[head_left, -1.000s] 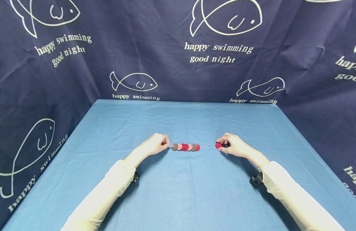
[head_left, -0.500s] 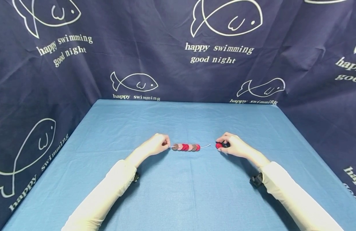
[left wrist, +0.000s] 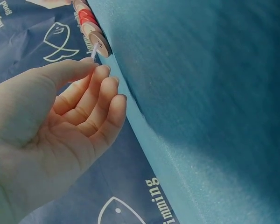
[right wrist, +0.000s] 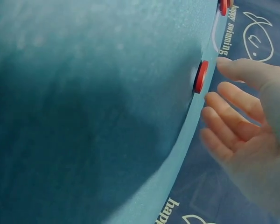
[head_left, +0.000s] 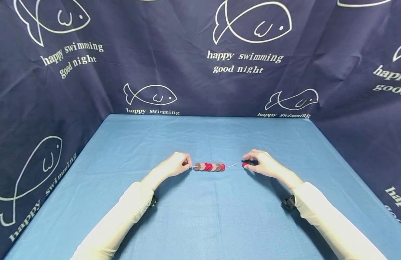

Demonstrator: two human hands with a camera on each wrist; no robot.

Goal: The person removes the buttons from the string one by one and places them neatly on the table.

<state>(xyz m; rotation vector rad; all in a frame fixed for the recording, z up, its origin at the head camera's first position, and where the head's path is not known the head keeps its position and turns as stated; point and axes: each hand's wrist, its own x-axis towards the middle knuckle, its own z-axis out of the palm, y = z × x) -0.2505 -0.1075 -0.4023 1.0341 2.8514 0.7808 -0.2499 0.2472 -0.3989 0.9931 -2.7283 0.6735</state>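
In the head view, a row of flat round buttons (head_left: 209, 167) in brown, pink and red overlaps along a white string at mid-table. My left hand (head_left: 177, 165) pinches the string's left end (left wrist: 94, 52) between thumb and index finger, close to the brown end button (left wrist: 101, 45). To the right, the string's other end (head_left: 231, 165) lies loose. Beyond it my right hand (head_left: 263, 164) arches over a single red button (right wrist: 202, 77). In the right wrist view the thumb and loosely bent fingers stand spread, with a gap showing between thumb tip and button.
A blue cloth (head_left: 200, 213) covers the table. Dark navy curtains (head_left: 194, 61) with white fish drawings and lettering stand behind it and at both sides. Dark wrist devices (head_left: 288, 203) sit under the cuffs of pale sleeves (head_left: 333, 220).
The head view has tilted slightly. Less of the single red button shows between my right thumb and index finger. My left hand and the button row look the same.
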